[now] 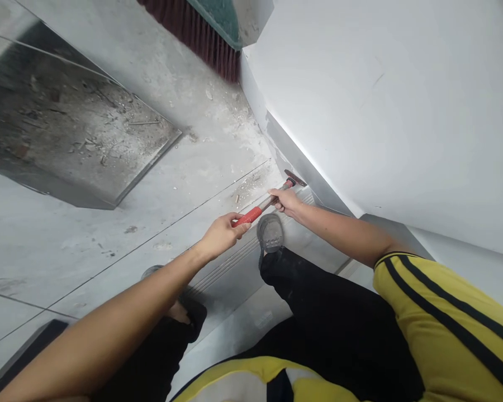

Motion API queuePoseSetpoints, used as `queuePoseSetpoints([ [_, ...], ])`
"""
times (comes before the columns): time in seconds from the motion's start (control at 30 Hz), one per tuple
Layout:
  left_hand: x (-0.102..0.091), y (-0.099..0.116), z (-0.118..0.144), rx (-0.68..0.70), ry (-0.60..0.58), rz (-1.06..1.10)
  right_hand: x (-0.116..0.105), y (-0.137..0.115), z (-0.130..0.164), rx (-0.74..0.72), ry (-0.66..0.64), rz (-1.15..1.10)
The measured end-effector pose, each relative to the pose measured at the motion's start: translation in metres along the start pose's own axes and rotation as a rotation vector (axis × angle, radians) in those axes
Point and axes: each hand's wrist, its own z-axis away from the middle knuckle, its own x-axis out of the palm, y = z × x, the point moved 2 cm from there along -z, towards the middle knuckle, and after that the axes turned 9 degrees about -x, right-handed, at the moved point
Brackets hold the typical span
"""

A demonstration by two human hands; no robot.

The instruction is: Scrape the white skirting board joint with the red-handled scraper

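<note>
Head view: both my hands are closed on the hammer (263, 205), left hand (223, 233) round the red grip, right hand (288, 201) up the shaft. Its head sits at the wall (385, 111) base. Stiff and top-heavy, I judge; hold the grip.
</note>
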Motion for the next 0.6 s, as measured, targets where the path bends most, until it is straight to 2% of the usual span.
queuePoseSetpoints([
  [0.17, -0.004, -0.001, -0.006, -0.036, -0.078, 0.098, 0.006, 0.004, -0.013, -0.006, 0.095, -0.085],
  [0.37, 0.003, 0.005, 0.006, -0.171, -0.165, 0.212, 0.021, 0.0, -0.025, 0.036, -0.005, -0.064],
  [0.5, 0.018, -0.002, 0.003, -0.202, -0.222, 0.335, 0.027, -0.001, -0.037, -0.019, -0.024, 0.073],
  [0.6, 0.038, -0.014, 0.0, -0.227, -0.345, 0.521, 0.029, 0.001, -0.042, -0.042, -0.028, 0.202],
])
